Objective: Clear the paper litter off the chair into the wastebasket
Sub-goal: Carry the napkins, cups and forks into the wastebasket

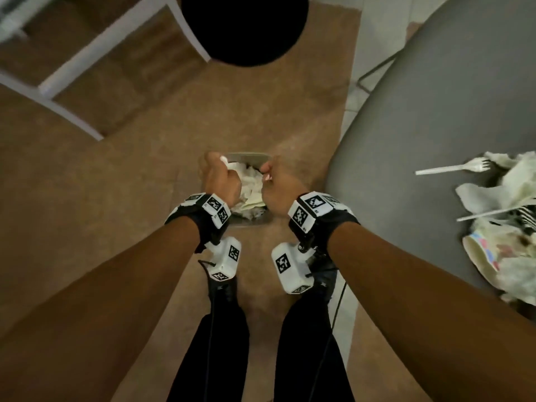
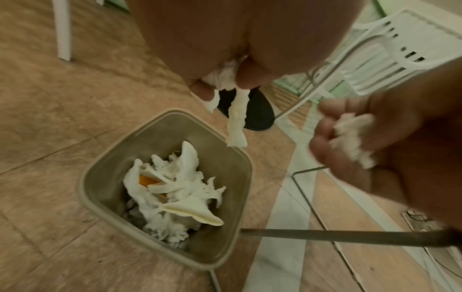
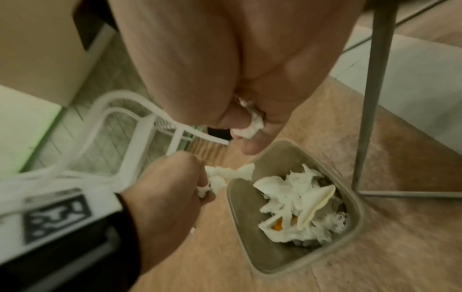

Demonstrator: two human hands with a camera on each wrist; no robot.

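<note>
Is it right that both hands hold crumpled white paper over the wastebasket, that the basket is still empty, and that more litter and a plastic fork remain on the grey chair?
Not quite: the wastebasket is not empty. The left wrist view shows white paper already piled inside it. The rest stands: the left hand and right hand each grip crumpled paper above it, and litter with a plastic fork remains on the grey chair.

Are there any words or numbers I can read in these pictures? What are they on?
No words or numbers can be read.
The wrist bands and the white boxes carry only black-and-white square code patterns, no letters.
The paper cup on the chair has a pink and blue print, too blurred to read.
</note>
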